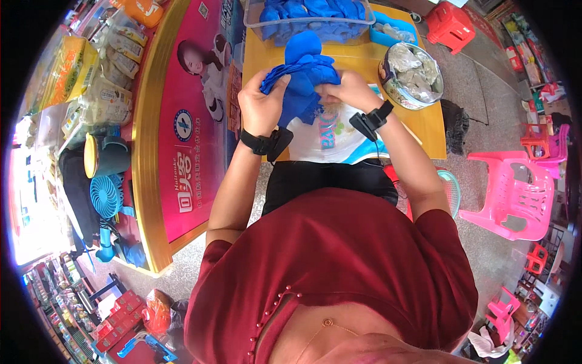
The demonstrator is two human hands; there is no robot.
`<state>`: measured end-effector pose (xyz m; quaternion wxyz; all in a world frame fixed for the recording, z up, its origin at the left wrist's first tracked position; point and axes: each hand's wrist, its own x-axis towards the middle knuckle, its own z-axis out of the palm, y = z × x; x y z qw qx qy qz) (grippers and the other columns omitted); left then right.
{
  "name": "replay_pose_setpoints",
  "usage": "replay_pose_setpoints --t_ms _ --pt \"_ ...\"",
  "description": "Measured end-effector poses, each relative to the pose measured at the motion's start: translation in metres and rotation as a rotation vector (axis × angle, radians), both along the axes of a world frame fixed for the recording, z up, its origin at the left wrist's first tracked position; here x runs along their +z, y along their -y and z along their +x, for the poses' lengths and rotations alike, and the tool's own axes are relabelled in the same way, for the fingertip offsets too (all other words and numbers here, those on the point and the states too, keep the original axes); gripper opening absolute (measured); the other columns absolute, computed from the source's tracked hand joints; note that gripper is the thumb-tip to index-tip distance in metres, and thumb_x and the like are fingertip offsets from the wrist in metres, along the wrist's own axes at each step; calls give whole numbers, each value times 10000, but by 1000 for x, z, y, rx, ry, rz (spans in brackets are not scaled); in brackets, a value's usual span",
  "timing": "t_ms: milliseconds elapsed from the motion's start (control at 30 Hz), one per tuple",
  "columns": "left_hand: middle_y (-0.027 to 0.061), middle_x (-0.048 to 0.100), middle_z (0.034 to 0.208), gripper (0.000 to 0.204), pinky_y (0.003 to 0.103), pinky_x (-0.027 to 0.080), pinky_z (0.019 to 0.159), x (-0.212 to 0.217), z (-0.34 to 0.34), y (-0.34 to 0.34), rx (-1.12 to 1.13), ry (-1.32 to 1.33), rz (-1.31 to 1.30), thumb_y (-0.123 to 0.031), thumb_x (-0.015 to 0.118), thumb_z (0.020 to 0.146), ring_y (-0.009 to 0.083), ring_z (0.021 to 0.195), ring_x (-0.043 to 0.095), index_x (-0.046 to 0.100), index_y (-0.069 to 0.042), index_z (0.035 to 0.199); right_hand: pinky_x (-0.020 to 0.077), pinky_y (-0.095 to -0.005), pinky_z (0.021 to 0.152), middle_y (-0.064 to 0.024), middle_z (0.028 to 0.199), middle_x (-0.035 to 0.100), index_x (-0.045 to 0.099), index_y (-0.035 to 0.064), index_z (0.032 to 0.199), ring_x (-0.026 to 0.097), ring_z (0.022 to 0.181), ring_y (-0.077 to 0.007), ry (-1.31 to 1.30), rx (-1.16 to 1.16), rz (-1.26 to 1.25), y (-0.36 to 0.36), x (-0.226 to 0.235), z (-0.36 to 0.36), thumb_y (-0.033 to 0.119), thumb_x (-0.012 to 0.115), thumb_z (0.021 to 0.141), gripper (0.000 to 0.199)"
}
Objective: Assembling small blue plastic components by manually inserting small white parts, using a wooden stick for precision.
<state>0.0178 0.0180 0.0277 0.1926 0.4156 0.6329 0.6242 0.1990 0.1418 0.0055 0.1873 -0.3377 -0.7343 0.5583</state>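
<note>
Blue fabric [308, 76] held over the tabletop [359, 57], nearer its left edge.
The left hand [262, 103], curled nearly closed, pinches the fabric's left side; the right hand [353, 91], likewise curled, pinches its right. Beneath lies a white printed sheet [306, 142] at the near edge; a round tin [411, 76] stands by the right edge.

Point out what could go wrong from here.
The blue fabric is bunched in loose layers between the left hand and right hand, so a layer might slip free. The round tin stands open just beyond the right hand; a sideways swing could perhaps knock it and spill its contents.
</note>
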Motion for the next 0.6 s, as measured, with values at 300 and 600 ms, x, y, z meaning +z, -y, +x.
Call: replay_pose_setpoints --t_ms 300,600 --pt "105 701 861 213 255 514 705 15 -11 5 36 -257 67 -79 746 802 124 763 654 678 19 979 520 -367 761 -189 852 680 681 23 940 665 818 -296 27 29 283 2 0 -10 329 703 794 339" --pt "89 696 838 220 253 513 700 23 -24 7 91 -157 50 -77 751 798 109 755 643 676 29 976 504 -438 795 -165 940 685 702 106 990 647 898 -347 717 60 662 -2 -5 -48 488 692 769 442"
